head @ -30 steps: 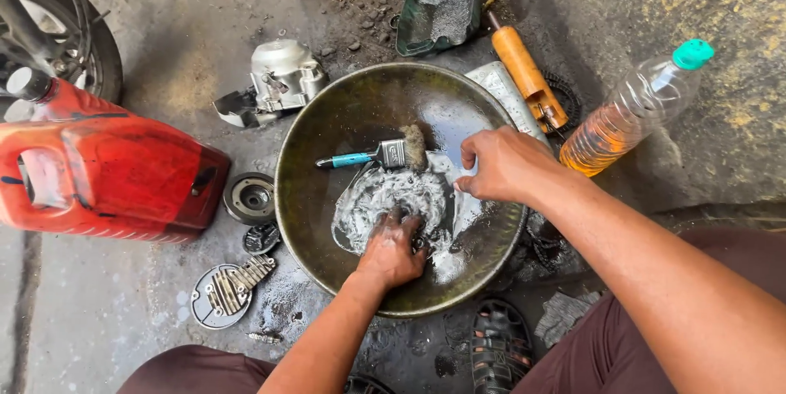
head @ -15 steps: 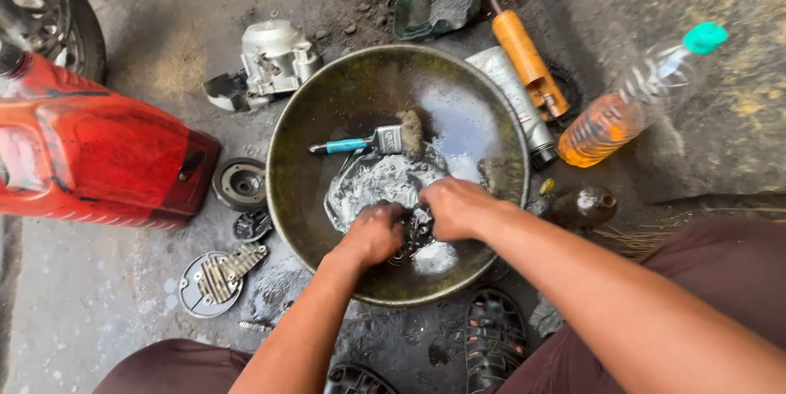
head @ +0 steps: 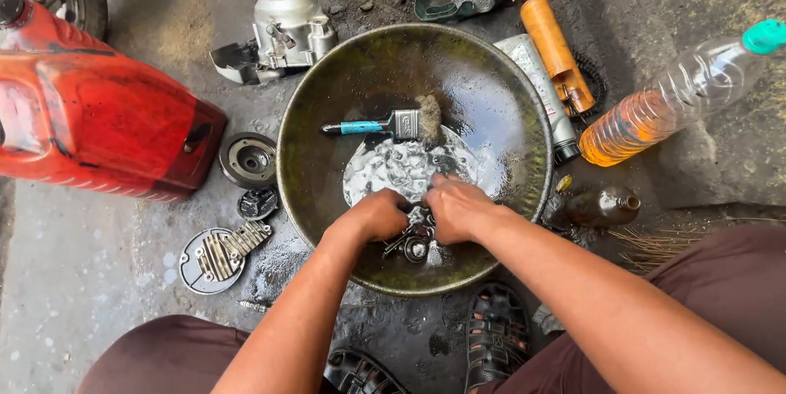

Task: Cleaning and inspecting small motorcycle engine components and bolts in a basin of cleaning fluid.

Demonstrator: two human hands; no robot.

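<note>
A wide dark metal basin (head: 327, 108) sits on the ground, with a pool of shiny liquid in its bottom. Both my hands are down in it at the near side. My left hand (head: 375, 216) and my right hand (head: 457, 207) are closed together on a small dark metal part (head: 413, 243) with round pieces, half in the liquid. A paintbrush (head: 385, 126) with a blue handle and worn bristles lies in the basin just beyond my hands.
A red fuel tank (head: 90, 124) lies at left, with a wheel behind it. A grey engine casting (head: 282, 34), a round metal part (head: 248, 159) and a finned cover plate (head: 214, 256) lie left of the basin. At right are a plastic bottle of orange liquid (head: 663, 103), an orange-handled tool (head: 557, 50) and a dark glass bottle (head: 602, 207).
My right hand came from the basin's right rim down to the near side and closed with my left hand on the small metal part. The view also shifted slightly.
</note>
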